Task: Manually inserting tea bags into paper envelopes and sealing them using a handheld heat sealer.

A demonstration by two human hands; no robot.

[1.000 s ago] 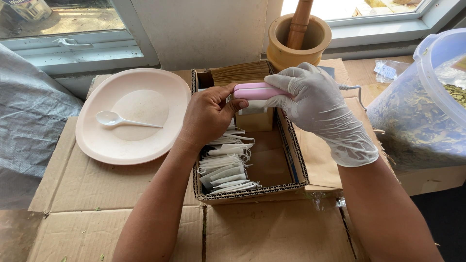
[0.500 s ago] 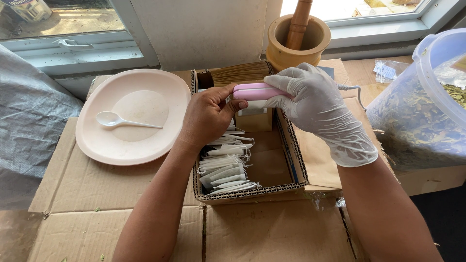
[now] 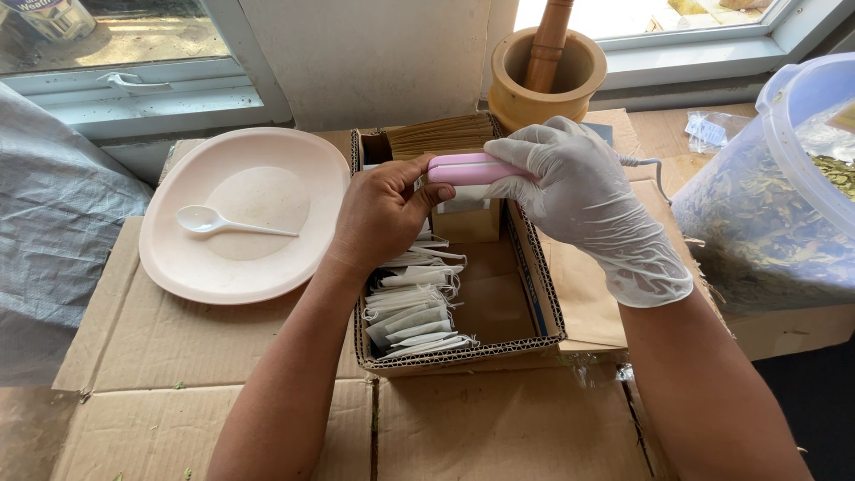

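In the head view, a pink handheld sealer is held above the far end of an open cardboard box; it is gripped by the gloved right hand, fingers closed over its right part, and its left end is pinched by the bare left hand; a small paper bag hangs beneath it; white sachets are stacked inside the box's left side; left of the box a pale plate is seen, a white spoon lying in it; beyond the box stands a wooden mortar; right of the box sits a clear tub of dried leaves.
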